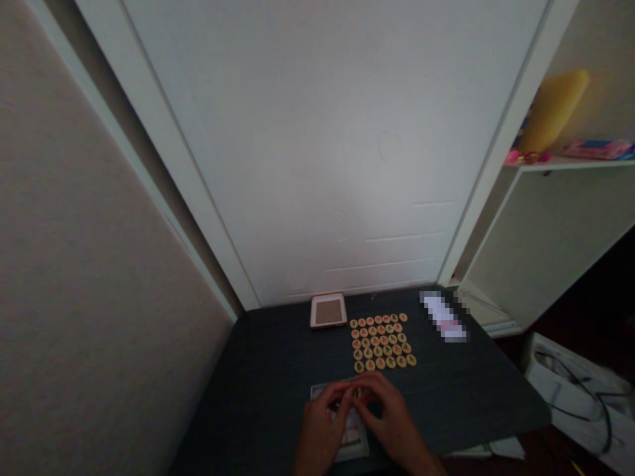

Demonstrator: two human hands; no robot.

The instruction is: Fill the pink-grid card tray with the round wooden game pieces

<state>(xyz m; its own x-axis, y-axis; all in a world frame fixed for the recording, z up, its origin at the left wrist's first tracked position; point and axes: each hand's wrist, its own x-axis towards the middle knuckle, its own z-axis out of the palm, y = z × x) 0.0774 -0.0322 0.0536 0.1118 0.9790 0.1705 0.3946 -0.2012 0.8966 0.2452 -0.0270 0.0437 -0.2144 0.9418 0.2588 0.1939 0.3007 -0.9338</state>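
Observation:
Both of my hands meet near the front edge of a dark table [258,370]. My left hand [322,426] and my right hand [391,416] pinch a small round wooden game piece [357,393] between their fingertips. Under my hands lies a flat box or tray [350,436], mostly hidden. Just beyond them, several round wooden pieces with red and dark marks [381,341] lie in a neat grid on the table.
A small square pink-rimmed lid or tray [328,311] sits at the table's back edge against a white door [317,145]. A blurred white object [443,316] lies at the back right. A white shelf unit [560,218] holds a yellow object; bags and cables lie on the floor.

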